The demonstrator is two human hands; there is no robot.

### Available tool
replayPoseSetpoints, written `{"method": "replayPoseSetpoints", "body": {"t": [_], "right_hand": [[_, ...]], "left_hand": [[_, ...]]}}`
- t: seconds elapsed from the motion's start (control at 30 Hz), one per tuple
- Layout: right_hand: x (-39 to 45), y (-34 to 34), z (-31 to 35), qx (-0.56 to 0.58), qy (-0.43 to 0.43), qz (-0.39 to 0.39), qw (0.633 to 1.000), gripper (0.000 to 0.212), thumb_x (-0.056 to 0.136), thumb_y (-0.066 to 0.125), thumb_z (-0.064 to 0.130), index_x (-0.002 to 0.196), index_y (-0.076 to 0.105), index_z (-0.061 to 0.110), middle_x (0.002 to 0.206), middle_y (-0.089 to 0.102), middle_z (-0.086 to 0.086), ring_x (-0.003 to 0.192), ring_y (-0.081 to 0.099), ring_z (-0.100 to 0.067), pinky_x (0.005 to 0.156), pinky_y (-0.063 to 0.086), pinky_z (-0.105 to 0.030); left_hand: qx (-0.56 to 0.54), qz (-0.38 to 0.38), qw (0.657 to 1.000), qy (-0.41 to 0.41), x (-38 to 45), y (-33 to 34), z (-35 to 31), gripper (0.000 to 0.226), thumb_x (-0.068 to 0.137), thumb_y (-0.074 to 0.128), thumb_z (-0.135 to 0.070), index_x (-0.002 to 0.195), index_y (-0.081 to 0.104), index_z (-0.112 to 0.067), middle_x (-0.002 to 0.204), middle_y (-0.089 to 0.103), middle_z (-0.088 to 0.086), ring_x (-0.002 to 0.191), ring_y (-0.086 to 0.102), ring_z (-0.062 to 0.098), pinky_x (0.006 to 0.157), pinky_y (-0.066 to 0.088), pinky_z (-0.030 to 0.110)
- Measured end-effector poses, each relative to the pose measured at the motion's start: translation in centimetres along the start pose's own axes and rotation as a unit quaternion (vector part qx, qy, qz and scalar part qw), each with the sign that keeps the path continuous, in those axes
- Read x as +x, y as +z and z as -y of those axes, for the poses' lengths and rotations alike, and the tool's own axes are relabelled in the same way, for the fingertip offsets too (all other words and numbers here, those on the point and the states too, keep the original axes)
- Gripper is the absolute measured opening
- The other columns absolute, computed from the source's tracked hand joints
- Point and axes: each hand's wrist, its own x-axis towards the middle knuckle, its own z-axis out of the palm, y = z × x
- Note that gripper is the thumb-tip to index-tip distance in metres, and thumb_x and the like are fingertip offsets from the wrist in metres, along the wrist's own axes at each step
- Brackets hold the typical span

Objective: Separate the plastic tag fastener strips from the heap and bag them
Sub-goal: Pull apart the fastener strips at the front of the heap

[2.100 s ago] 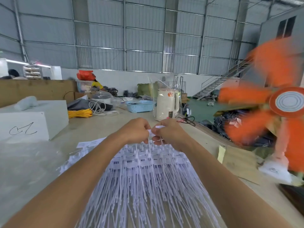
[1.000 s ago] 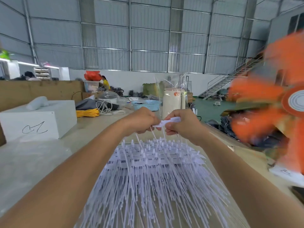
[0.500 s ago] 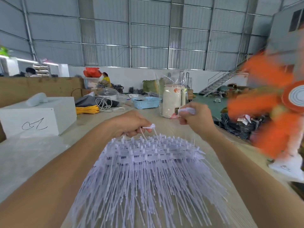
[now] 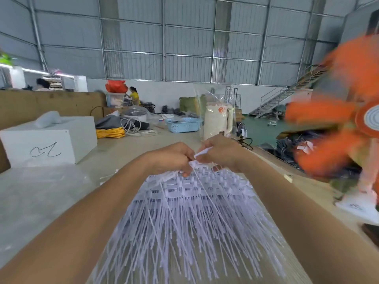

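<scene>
In the head view, which is the only one given, a heap of white plastic tag fastener strips (image 4: 190, 218) is seen on the table (image 4: 41, 201), spread like a fan from the centre of the picture down to 6 o'clock, with the connecting bars at the far end and the thin filaments pointing toward the wearer. At the far edge of the heap, about 12 o'clock from its middle, the two hands are brought together. The left hand (image 4: 174, 158) is curled, its fingers pressed down on the top bars of the heap. The right hand (image 4: 221, 152) is closed in a pinch on one strip end (image 4: 203, 151), a small white piece that is held just between the two hands.

The step in hand is judged to be the separation of one strip from the heap; no bagging is yet begun. A clear plastic bag (image 4: 213, 93) is seen standing at 12 o'clock, well beyond the hands, beside a cream jug (image 4: 217, 119); whether it is the bag meant for the strips cannot be told. At 3 o'clock a spinning orange fan (image 4: 348, 119) is seen, blurred.

For the next move, a pull away from the left hand is probably required, while the heap is kept pressed, so that the tangled filaments are not dragged along.
</scene>
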Motion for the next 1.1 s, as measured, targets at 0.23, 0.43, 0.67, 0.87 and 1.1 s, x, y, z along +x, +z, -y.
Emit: {"method": "replayPoseSetpoints", "body": {"t": [0.23,0.43,0.67,0.87,1.1], "right_hand": [[0.3,0.3,-1.0,0.108,0.012,-0.036,0.993,0.008,0.081,0.065,-0.007,0.078,0.060,-0.002,0.078,0.061,-0.018,0.059,0.063,-0.022,0.063,0.059,-0.032],[0.0,0.1,-1.1,0.136,-0.005,-0.049,0.990,0.007,0.078,0.067,-0.012,0.080,0.061,-0.009,0.073,0.060,-0.019,0.057,0.063,-0.023,0.062,0.059,-0.032],[0.2,0.6,-1.9,0.151,-0.002,-0.041,0.988,0.018,0.078,0.069,-0.010,0.095,0.063,-0.008,0.086,0.057,-0.014,0.065,0.064,-0.020,0.065,0.060,-0.027],[-0.1,0.7,-2.1,0.052,-0.005,-0.039,0.998,0.012,0.079,0.069,-0.004,0.089,0.063,-0.008,0.086,0.066,-0.025,0.061,0.066,-0.019,0.053,0.053,-0.018],[-0.1,2.1,-2.1,-0.034,-0.044,-0.107,0.993,0.010,0.080,0.065,-0.005,0.078,0.060,0.004,0.070,0.056,-0.006,0.058,0.061,-0.017,0.037,0.039,-0.013]], "left_hand": [[0.012,-0.048,0.998,-0.023,0.4,0.0,1.1,0.018,0.082,0.068,-0.008,0.097,0.059,-0.013,0.090,0.065,0.004,0.089,0.060,0.019,0.081,0.045,0.032],[0.012,-0.012,0.999,-0.042,0.2,0.8,1.2,0.019,0.093,0.058,-0.020,0.080,0.064,-0.007,0.071,0.071,0.000,0.060,0.065,0.010,0.073,0.048,0.027],[0.014,-0.084,0.995,-0.044,0.3,1.1,1.2,0.020,0.087,0.065,-0.019,0.068,0.064,-0.014,0.044,0.059,-0.010,0.044,0.048,0.003,0.043,0.036,0.012],[-0.004,-0.098,0.995,-0.035,0.2,1.7,0.9,0.013,0.089,0.061,-0.015,0.077,0.066,-0.016,0.051,0.057,-0.003,0.049,0.049,0.006,0.052,0.040,0.016],[-0.030,-0.099,0.992,-0.077,-0.3,2.0,-0.4,0.014,0.086,0.053,-0.001,0.074,0.060,0.002,0.052,0.050,0.007,0.048,0.041,0.017,0.047,0.030,0.021]]}}
